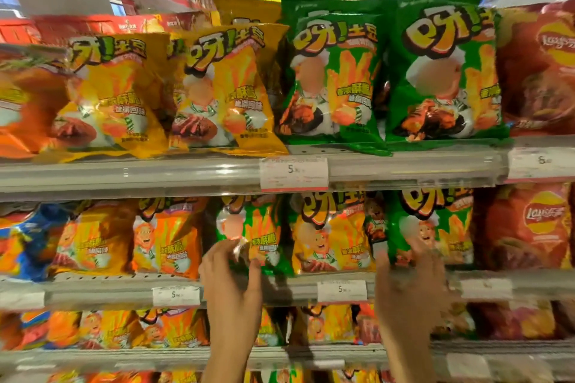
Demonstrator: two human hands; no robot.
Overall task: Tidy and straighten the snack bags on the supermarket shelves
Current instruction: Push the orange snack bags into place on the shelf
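single head-worn view, close and level, straight at the snack shelves (217, 176)

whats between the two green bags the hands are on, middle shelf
In the head view, an orange bag stands between the left green bag, which the left hand grips, and the right green bag, which the right hand touches.

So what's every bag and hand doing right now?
left hand: grips the lower corner of a green bag, second shelf.
right hand: blurred, on another green bag; grip unclear.
top-shelf green bags: upright, facing out.
top-shelf yellow bags: tilted, overlapping.
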